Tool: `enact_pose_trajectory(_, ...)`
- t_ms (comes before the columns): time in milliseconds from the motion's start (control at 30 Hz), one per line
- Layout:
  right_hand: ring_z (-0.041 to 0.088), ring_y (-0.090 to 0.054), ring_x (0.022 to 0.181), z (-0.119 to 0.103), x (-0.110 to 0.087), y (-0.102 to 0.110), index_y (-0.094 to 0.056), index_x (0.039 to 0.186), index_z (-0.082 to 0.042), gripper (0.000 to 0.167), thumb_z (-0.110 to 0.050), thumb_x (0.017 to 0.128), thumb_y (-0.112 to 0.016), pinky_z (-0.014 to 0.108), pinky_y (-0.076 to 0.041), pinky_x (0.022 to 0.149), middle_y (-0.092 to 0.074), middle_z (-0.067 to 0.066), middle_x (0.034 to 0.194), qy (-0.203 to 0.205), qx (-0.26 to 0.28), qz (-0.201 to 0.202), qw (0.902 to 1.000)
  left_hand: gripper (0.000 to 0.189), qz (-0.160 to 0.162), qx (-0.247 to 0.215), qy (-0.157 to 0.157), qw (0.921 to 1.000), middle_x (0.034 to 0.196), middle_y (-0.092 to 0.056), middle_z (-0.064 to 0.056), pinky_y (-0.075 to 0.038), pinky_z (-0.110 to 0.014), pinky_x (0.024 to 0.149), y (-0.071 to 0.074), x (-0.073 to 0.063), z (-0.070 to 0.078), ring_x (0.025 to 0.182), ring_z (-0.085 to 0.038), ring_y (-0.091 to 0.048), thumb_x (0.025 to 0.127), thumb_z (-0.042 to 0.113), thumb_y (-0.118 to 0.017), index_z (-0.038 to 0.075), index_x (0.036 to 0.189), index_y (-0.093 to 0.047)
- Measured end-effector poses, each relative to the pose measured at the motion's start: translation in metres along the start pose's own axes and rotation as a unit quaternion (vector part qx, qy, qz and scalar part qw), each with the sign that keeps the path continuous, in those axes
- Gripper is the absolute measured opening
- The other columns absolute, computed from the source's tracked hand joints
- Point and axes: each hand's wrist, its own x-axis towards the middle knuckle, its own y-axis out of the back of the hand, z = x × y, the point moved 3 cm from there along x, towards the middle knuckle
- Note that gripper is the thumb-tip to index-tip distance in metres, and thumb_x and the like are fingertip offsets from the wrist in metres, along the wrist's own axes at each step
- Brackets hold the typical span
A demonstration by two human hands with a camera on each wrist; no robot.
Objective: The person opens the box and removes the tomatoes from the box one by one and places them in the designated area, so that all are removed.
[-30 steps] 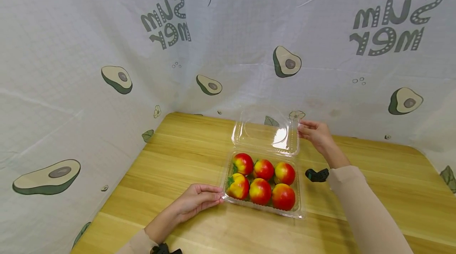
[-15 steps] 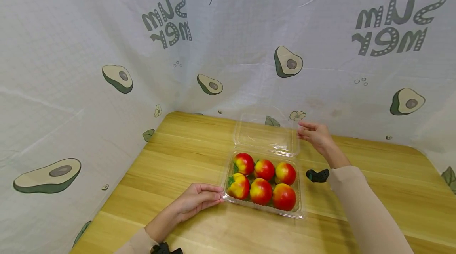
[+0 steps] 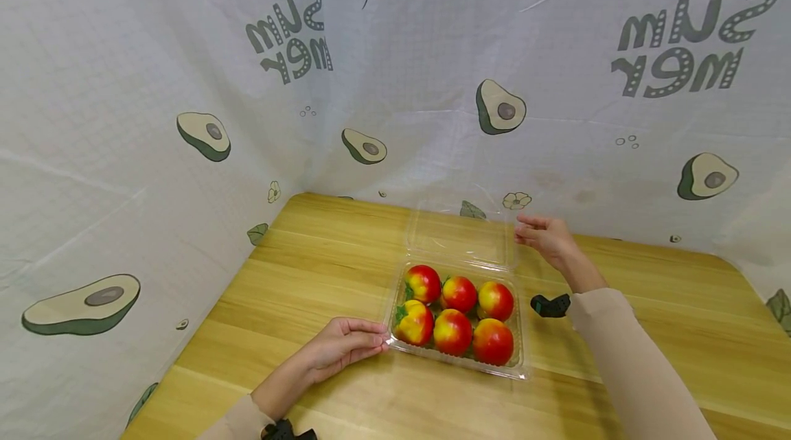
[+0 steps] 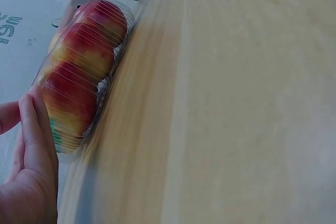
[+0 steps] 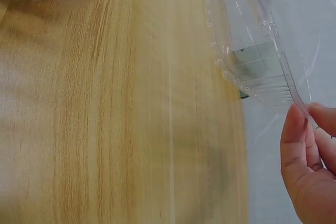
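Note:
A clear plastic clamshell box (image 3: 460, 362) stands on the wooden table with its lid (image 3: 454, 237) swung up and tilted back at the far side. Two rows of red-and-yellow fruits (image 3: 453, 332) fill the base, and a few show green leaves. At the box's near left corner, my left hand (image 3: 340, 351) pinches the rim between thumb and fingers; the left wrist view has these fingers right against the clear wall. My right hand (image 3: 548, 239) pinches the lid's right edge, which the right wrist view shows between thumb and fingertips (image 5: 295, 116).
The wooden table (image 3: 296, 255) runs back to a pale curtain (image 3: 402, 69) printed with avocados, which hangs behind and along the left. A black device (image 3: 550, 305) is at the right wrist, and another black device (image 3: 285, 431) at the left.
The lid has tilted a little farther back and down, and the bright glare on it is gone. My right hand has moved slightly down with it. My left hand stays at the corner.

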Motion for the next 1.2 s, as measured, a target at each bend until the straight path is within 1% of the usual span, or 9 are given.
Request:
enact_pose_trajectory(133, 0.01, -0.065, 0.083, 0.003, 0.0, 0.0, -0.026, 0.148, 0.018, 0.056, 0.003, 0.101, -0.053, 0.022, -0.057, 0.081, -0.06, 0.004, 0.102, -0.004, -0.007, 0.001, 1.0, 0.026, 0.0, 0.0, 0.0, 1.0, 0.109, -0.071, -0.016, -0.052, -0.032, 0.095, 0.0, 0.0, 0.0, 0.1, -0.023, -0.07, 0.095, -0.007, -0.06, -0.013, 0.12, -0.064)
enact_pose_trajectory(433, 0.009, -0.064, 0.081, 0.008, 0.0, 0.0, -0.026, 0.146, 0.02, 0.054, 0.003, 0.101, -0.051, 0.021, -0.057, 0.08, -0.062, 0.001, 0.095, -0.003, -0.008, -0.004, 1.0, 0.026, 0.0, -0.001, 0.0, 1.0, 0.109, -0.071, -0.016, -0.053, -0.031, 0.094, -0.001, -0.002, 0.001, 0.1, -0.023, -0.07, 0.095, -0.006, -0.061, -0.012, 0.12, -0.064)
enact_pose_trajectory(533, 0.008, -0.064, 0.082, 0.009, 0.001, 0.001, -0.027, 0.146, 0.02, 0.054, 0.003, 0.101, -0.051, 0.02, -0.057, 0.08, -0.062, 0.0, 0.096, -0.006, -0.01, -0.002, 0.9999, 0.025, -0.002, -0.003, 0.004, 1.0, 0.109, -0.071, -0.015, -0.053, -0.031, 0.094, -0.001, -0.002, 0.001, 0.1, -0.023, -0.07, 0.094, -0.006, -0.061, -0.011, 0.119, -0.065)
enact_pose_trajectory(700, 0.008, -0.063, 0.084, 0.011, 0.002, 0.002, -0.028, 0.146, 0.019, 0.053, 0.001, 0.102, -0.051, 0.02, -0.057, 0.08, -0.06, 0.002, 0.102, -0.013, -0.021, 0.001, 0.9997, 0.024, -0.01, -0.005, 0.006, 0.9999, 0.109, -0.071, -0.014, -0.052, -0.03, 0.095, 0.0, -0.001, 0.002, 0.101, -0.022, -0.069, 0.094, -0.006, -0.062, -0.009, 0.118, -0.066)
enact_pose_trajectory(800, 0.008, -0.064, 0.084, 0.011, 0.002, 0.002, -0.028, 0.146, 0.02, 0.053, 0.0, 0.102, -0.051, 0.021, -0.057, 0.081, -0.06, 0.003, 0.102, -0.015, -0.027, 0.001, 0.9995, 0.025, -0.012, -0.003, 0.001, 0.9999, 0.109, -0.071, -0.015, -0.053, -0.031, 0.094, 0.001, 0.0, 0.001, 0.101, -0.023, -0.069, 0.094, -0.006, -0.061, -0.011, 0.118, -0.066)
enact_pose_trajectory(900, 0.008, -0.064, 0.082, 0.012, 0.001, 0.001, -0.029, 0.145, 0.02, 0.052, 0.0, 0.102, -0.05, 0.021, -0.057, 0.08, -0.061, 0.0, 0.098, -0.017, -0.029, 0.0, 0.9994, 0.025, -0.009, -0.005, 0.001, 0.9999, 0.108, -0.071, -0.015, -0.053, -0.031, 0.094, 0.001, 0.0, 0.0, 0.1, -0.023, -0.07, 0.094, -0.006, -0.061, -0.012, 0.118, -0.065)
enact_pose_trajectory(1100, 0.008, -0.065, 0.081, 0.015, 0.003, 0.001, -0.028, 0.145, 0.021, 0.052, 0.0, 0.103, -0.051, 0.021, -0.057, 0.079, -0.062, 0.0, 0.096, -0.024, -0.021, -0.007, 0.9995, 0.024, -0.007, -0.007, 0.006, 0.9999, 0.107, -0.071, -0.014, -0.053, -0.031, 0.094, 0.002, 0.0, -0.001, 0.1, -0.022, -0.07, 0.095, -0.006, -0.061, -0.01, 0.118, -0.066)
enact_pose_trajectory(1200, 0.008, -0.066, 0.081, 0.017, 0.004, 0.002, -0.027, 0.145, 0.021, 0.054, 0.0, 0.102, -0.052, 0.022, -0.057, 0.079, -0.063, -0.001, 0.095, -0.027, -0.013, -0.012, 0.9995, 0.024, -0.011, -0.007, 0.003, 0.9999, 0.107, -0.071, -0.013, -0.052, -0.031, 0.095, 0.001, 0.0, 0.0, 0.1, -0.022, -0.069, 0.095, -0.005, -0.061, -0.01, 0.117, -0.066)
